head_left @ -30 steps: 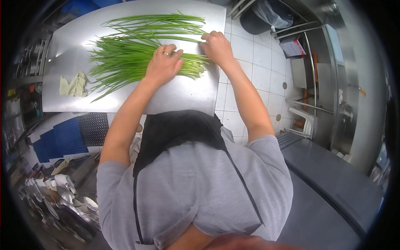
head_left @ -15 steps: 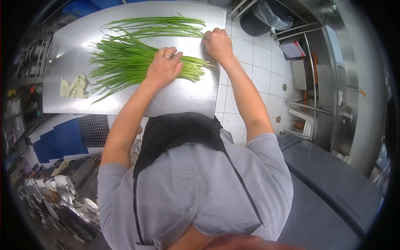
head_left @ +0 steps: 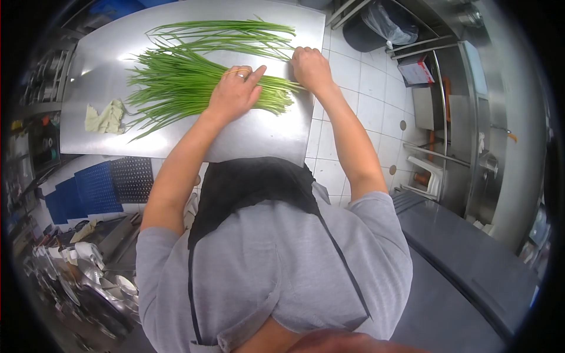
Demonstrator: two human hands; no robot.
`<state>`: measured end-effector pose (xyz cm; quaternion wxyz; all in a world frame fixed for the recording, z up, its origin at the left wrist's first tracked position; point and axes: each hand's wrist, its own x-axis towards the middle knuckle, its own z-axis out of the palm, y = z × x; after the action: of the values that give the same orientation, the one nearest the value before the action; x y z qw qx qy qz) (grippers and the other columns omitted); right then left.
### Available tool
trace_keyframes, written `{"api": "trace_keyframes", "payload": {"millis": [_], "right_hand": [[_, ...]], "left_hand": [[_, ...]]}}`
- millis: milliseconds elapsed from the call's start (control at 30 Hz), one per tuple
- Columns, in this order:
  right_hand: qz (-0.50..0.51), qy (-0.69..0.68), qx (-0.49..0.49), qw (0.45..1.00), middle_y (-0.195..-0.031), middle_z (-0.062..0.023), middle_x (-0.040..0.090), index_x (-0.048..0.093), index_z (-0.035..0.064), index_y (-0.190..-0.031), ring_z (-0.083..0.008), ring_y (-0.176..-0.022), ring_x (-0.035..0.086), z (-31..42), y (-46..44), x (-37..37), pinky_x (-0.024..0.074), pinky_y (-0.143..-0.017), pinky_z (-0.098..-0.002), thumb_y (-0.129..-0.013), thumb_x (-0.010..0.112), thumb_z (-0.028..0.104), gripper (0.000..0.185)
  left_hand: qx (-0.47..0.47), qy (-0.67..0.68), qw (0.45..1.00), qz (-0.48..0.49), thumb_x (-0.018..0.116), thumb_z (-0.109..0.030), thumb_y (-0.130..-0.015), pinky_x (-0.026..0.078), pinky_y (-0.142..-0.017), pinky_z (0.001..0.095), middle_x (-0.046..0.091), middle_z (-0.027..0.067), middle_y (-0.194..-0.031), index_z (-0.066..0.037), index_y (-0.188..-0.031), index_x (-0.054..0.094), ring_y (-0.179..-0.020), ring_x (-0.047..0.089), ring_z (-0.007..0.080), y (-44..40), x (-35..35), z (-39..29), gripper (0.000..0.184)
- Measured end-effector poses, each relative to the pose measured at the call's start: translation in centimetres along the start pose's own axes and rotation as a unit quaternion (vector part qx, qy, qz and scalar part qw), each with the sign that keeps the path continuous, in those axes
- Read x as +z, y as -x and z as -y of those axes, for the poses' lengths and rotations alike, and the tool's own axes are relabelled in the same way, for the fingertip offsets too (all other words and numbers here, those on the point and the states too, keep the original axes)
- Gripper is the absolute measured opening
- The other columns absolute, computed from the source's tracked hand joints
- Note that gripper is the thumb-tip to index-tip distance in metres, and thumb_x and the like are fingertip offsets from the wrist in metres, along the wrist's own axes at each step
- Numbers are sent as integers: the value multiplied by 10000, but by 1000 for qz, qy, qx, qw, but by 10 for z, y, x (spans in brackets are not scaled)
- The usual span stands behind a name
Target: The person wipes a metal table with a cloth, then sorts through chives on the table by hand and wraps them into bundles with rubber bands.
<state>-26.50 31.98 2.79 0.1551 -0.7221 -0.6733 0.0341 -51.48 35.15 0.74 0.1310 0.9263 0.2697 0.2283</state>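
A thick bunch of garlic chives [head_left: 182, 79] lies across the steel table [head_left: 235, 138], pale cut ends toward the right. My left hand [head_left: 235, 94] rests on top of it near those ends, thumb and forefinger apart, with a yellow band and a ring on its fingers. Beyond the bunch lies a thinner, loose row of chives [head_left: 229, 27]. At the table's right edge my right hand [head_left: 312, 69] is closed, its fingertips pinching the end of a chive strand from the lower part of that row. The fingertips are partly hidden by the hand.
A crumpled pale cloth [head_left: 106, 117] lies at the table's left. Past the right edge are floor tiles [head_left: 368, 112] and a black bin [head_left: 360, 32] with a clear liner. A grey cabinet top [head_left: 465, 253] stands at my right, pans [head_left: 94, 273] at lower left.
My right hand has shifted slightly down and right along the table edge, still closed. The left hand stays on the bunch, its forefinger stretched out a little more. The view has shifted slightly.
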Motion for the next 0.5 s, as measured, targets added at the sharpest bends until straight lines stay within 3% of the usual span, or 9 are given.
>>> {"api": "trace_keyframes", "payload": {"millis": [200,400,500], "right_hand": [[142,-156,28,977,-956,-201,751,760,64,-1033,-394,-926,714,21,26,-40,560,-852,-458,-931,661,133,158],[195,-150,-23,969,-947,-193,760,787,84,-1075,-391,-902,721,9,20,-34,566,-862,-453,-914,671,124,203],[67,-121,25,990,-953,-206,761,792,55,-1044,-395,-942,715,2,4,-24,576,-841,-475,-871,676,112,216]], "left_hand": [[-4,0,1000,-9,648,-194,-955,492,-1007,494,631,183,-1194,-170,-1512,565,-1107,605,374,-1,-1,-2,564],[-22,15,999,20,636,-228,-966,482,-1020,501,611,165,-1208,-154,-1382,669,-1146,581,372,0,-1,0,424],[-18,1,1000,0,638,-224,-961,475,-1033,499,609,144,-1229,-145,-1316,702,-1175,560,364,0,-1,-3,369]]}}
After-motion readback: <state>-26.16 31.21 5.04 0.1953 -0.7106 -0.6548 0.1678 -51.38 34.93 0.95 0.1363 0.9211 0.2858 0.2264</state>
